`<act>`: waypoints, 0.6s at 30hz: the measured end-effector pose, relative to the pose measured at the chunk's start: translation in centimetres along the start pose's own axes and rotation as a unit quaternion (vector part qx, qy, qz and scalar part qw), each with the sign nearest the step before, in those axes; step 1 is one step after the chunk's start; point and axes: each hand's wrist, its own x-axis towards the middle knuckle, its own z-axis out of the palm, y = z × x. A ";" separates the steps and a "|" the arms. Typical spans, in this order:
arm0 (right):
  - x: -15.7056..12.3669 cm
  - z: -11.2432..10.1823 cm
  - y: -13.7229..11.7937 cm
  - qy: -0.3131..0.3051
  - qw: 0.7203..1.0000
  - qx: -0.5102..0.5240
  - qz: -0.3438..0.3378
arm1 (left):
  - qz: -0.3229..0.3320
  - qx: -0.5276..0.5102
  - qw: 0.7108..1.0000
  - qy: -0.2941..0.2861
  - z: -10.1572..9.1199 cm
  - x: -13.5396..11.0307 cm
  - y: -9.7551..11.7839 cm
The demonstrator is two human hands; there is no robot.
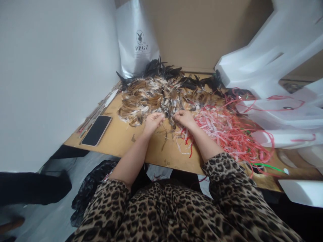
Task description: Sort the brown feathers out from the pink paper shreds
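Two pinching hands meet at the near edge of the feathers (pixel 141 99)!
Left hand (pixel 154 121) and right hand (pixel 185 119) face each other, fingertips drawn together — likely because such fine stuff needs a pinch (whether either grips a strand, I cannot tell). The feathers spread across the table (pixel 174 153) just beyond, probably for easy reach; red and pink ribbons (pixel 227 131) heap beside the right forearm — and the phone (pixel 97 130) lies off left, perhaps clear of the fluff.

A craft workshop on my screen.
I see a worn worktable (pixel 121 134) heaped with feathers (pixel 141 97) at twelve o'clock and red-pink strands (pixel 232 134) at three; the blurred white pieces (pixel 247 64) at two may be plastic.
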 end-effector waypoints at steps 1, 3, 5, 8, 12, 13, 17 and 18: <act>0.0 0.1 0.0 0.011 0.999 -0.030 -0.011 | -0.002 0.000 1.000 -0.002 0.0 0.0 -0.1; 0.0 0.3 -0.2 0.033 0.994 -0.102 -0.028 | -0.003 0.002 1.000 -0.007 0.1 0.0 -0.1; 0.0 0.6 -0.6 0.040 0.985 -0.162 -0.033 | -0.002 0.005 1.000 -0.009 0.1 0.0 -0.2; 0.0 1.0 -0.9 0.030 0.982 -0.182 -0.032 | 0.000 0.010 1.000 -0.008 0.0 -0.1 -0.1; 0.0 1.0 -0.8 -0.014 0.999 0.038 0.002 | 0.001 0.014 1.000 -0.015 0.0 -0.1 0.0; 0.0 0.9 -0.7 -0.033 0.992 0.119 0.021 | 0.000 0.015 1.000 -0.018 0.0 -0.1 0.0; 0.0 0.7 -0.7 -0.092 0.929 0.353 0.063 | -0.007 0.013 1.000 -0.022 0.1 -0.1 -0.2; -0.1 0.7 -0.8 -0.096 0.915 0.386 0.066 | -0.008 0.012 1.000 -0.021 0.0 -0.1 -0.2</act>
